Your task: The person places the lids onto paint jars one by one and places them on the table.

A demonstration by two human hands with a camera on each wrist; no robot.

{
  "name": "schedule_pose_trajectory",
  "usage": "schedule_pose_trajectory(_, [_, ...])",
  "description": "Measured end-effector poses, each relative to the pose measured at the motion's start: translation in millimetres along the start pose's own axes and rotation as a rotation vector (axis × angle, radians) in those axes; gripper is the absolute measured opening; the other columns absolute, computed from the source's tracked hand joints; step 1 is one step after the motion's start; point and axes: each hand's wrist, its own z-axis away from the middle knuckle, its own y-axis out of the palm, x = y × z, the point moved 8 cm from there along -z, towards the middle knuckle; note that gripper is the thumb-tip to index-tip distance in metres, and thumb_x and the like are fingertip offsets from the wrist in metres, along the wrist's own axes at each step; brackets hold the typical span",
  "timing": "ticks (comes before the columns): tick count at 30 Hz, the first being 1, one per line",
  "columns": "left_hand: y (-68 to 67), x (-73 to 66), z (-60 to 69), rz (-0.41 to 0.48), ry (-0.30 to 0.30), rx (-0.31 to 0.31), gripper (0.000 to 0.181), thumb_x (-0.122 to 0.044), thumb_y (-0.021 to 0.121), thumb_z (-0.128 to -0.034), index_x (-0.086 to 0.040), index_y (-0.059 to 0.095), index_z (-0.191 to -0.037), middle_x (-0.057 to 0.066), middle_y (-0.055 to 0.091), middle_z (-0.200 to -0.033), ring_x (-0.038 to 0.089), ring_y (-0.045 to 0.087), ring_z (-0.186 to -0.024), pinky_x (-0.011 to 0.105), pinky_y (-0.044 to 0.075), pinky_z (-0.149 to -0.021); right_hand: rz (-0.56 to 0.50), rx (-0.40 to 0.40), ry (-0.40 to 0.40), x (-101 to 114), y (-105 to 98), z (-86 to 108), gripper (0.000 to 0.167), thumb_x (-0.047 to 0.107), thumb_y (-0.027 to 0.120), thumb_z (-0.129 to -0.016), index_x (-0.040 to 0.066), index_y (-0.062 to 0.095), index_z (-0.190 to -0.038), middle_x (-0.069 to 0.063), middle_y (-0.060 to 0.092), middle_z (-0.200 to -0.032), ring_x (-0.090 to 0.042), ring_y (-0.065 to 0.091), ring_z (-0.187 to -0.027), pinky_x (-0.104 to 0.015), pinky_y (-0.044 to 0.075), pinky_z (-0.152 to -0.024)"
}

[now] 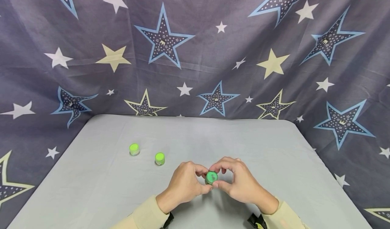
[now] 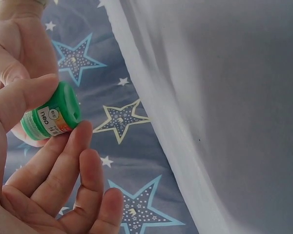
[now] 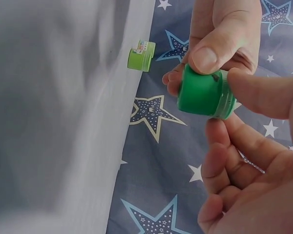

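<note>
Both hands hold one small dark-green paint jar [image 1: 211,177] just above the front middle of the table. Fingertips and thumb of the left hand [image 1: 186,182] pinch it from the left. From the right, the right hand [image 1: 242,180] grips it between thumb and fingers. A label reading "deli" wraps the jar [image 2: 53,114] in the left wrist view, where the thumb lies across it. The right wrist view shows the jar's green side [image 3: 200,92] and a clear band beside it. Its contents are hidden.
Two light-green jars, one nearer [image 1: 159,159] and one farther left [image 1: 134,149], stand upright on the grey-covered table [image 1: 243,141]. A dark star-patterned cloth [image 1: 195,53] hangs behind and beside the table.
</note>
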Motion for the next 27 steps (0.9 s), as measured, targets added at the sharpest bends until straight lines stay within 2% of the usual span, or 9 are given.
schedule_pose_trajectory(5, [0.1, 0.1, 0.0, 0.002, -0.007, 0.0, 0.02, -0.021, 0.093, -0.0695, -0.027, 0.082, -0.085, -0.022, 0.066, -0.073, 0.016, 0.066, -0.081, 0.026, 0.048, -0.072, 0.021, -0.019, 0.022, -2.3, -1.1, -0.1, 0.034, 0.02, 0.093, -0.075, 0.029, 0.075, -0.102, 0.02, 0.069, -0.096, -0.006, 0.058, -0.085, -0.032, 0.037, -0.078])
schedule_pose_trajectory(12, [-0.5, 0.3, -0.1, 0.003, -0.011, -0.008, 0.02, -0.02, 0.093, -0.0695, -0.027, 0.082, -0.085, -0.022, 0.066, -0.074, 0.015, 0.065, -0.081, 0.026, 0.048, -0.072, 0.04, -0.045, 0.042, -5.2, -1.7, 0.8, 0.034, 0.031, 0.094, -0.073, 0.031, 0.071, -0.098, 0.019, 0.063, -0.087, -0.015, 0.058, -0.08, -0.033, 0.037, -0.077])
schedule_pose_trajectory(17, [-0.9, 0.6, 0.5, 0.008, -0.015, -0.018, 0.022, -0.019, 0.092, -0.0677, -0.026, 0.082, -0.085, -0.023, 0.067, -0.076, 0.014, 0.064, -0.08, 0.024, 0.047, -0.069, 0.053, -0.058, 0.057, -5.8, -1.5, 1.4, 0.036, 0.039, 0.093, -0.07, 0.03, 0.066, -0.093, 0.02, 0.06, -0.084, -0.013, 0.057, -0.079, -0.036, 0.038, -0.077])
schedule_pose_trajectory(27, [-1.6, 1.0, 1.2, 0.004, -0.025, -0.029, 0.023, -0.019, 0.093, -0.0669, -0.026, 0.082, -0.086, -0.022, 0.066, -0.076, 0.01, 0.061, -0.078, 0.025, 0.046, -0.07, 0.052, -0.07, 0.094, -7.6, -0.7, 1.1, 0.042, 0.046, 0.094, -0.066, 0.029, 0.061, -0.087, 0.02, 0.06, -0.081, -0.021, 0.058, -0.076, -0.032, 0.037, -0.077])
